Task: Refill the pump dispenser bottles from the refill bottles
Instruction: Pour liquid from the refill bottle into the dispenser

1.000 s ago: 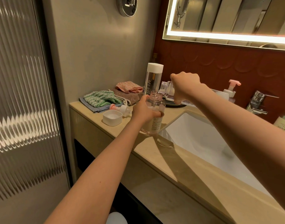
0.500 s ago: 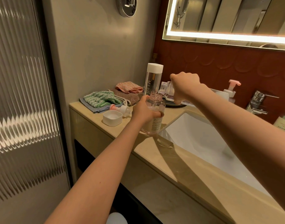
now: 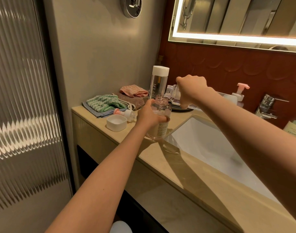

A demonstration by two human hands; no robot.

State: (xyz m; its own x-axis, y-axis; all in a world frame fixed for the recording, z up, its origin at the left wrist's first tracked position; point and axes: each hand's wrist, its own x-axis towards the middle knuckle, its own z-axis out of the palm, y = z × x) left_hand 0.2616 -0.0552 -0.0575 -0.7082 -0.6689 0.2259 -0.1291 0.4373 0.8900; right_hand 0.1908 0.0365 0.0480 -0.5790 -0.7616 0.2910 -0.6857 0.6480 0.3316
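Note:
My left hand [image 3: 148, 114] grips an open, clear pinkish dispenser bottle [image 3: 160, 118] standing on the beige counter [image 3: 160, 158] beside the sink. My right hand [image 3: 191, 89] holds a clear refill bottle [image 3: 171, 94] tipped on its side, its open neck right above the dispenser's mouth. The dispenser's pump head [image 3: 125, 113], white with a pink top, lies on the counter to the left. A white cap [image 3: 116, 122] sits upside down near it. A tall clear bottle with a white lid [image 3: 159, 81] stands behind.
Folded cloths [image 3: 107, 103] lie at the counter's back left. A white sink basin [image 3: 211, 148] is to the right, with a chrome tap [image 3: 268, 105] and a pink-topped pump bottle [image 3: 239, 95] behind it. A lit mirror [image 3: 236, 17] hangs above. A ribbed glass panel [image 3: 23, 98] stands on the left.

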